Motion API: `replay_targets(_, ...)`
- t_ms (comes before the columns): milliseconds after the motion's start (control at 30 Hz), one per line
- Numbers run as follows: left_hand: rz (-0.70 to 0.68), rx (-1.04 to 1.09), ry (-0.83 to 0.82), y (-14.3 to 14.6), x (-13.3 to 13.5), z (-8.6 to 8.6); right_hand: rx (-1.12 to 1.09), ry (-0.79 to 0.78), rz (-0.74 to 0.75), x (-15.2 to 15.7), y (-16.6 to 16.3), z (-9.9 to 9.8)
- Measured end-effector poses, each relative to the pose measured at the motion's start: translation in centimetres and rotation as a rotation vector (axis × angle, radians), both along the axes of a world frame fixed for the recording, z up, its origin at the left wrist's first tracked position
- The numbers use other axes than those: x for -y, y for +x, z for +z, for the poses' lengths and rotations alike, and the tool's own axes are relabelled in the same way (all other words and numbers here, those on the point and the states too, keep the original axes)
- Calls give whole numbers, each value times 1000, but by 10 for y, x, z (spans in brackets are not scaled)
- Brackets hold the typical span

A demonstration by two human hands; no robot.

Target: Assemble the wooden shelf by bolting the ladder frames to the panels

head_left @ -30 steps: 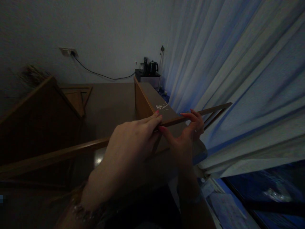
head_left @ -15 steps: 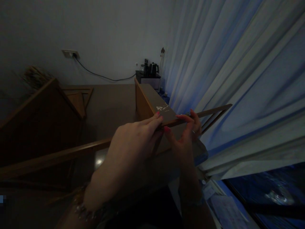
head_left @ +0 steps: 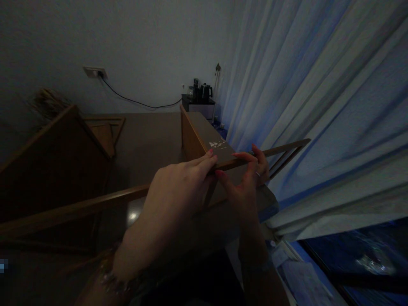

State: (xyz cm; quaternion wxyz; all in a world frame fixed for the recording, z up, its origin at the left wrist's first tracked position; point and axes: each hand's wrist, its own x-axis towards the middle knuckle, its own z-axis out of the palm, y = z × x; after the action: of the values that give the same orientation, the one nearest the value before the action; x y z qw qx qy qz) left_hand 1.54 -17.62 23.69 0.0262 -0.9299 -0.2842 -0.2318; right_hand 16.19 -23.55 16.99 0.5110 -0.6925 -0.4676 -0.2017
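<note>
A long wooden frame [head_left: 117, 197] with slats at its right end lies across the view, its near rail running from lower left to the right. My left hand [head_left: 175, 193] is closed on this rail near the middle. Just right of it, my right hand [head_left: 244, 185] pinches the same rail, thumb below and fingers above and behind. Anything small between these fingertips is hidden. An upright wooden panel [head_left: 194, 135] meets the rail near my left fingertips. Small white bits [head_left: 216, 144] lie on the brown table [head_left: 146, 131] beyond my hands.
Another dark wooden panel [head_left: 57, 157] leans at the left, by a small wooden frame piece [head_left: 103, 136]. A black kettle [head_left: 205, 91] stands on a cabinet [head_left: 202, 110] at the back. Pale curtains [head_left: 287, 85] hang close on the right. A cord [head_left: 137, 102] runs along the wall.
My right hand's fingers and thumb have shifted slightly left along the rail, toward my left hand. My left hand and the wooden frame stay in place.
</note>
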Motion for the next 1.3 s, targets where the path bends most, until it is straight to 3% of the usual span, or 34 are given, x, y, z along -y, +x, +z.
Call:
replay_targets(133,2,6,13,0,0,0,74,45,-78,-1,2,-1)
replay_targets(633,22,-31,-33,3,1,4,-66,13,30,3,5,1)
replay_targets(933,12,2,-72,2,1,3,81,47,-82,-4,7,-1)
replay_targets(1300,38,-31,-63,3,2,4,28,25,-36,-1,6,1)
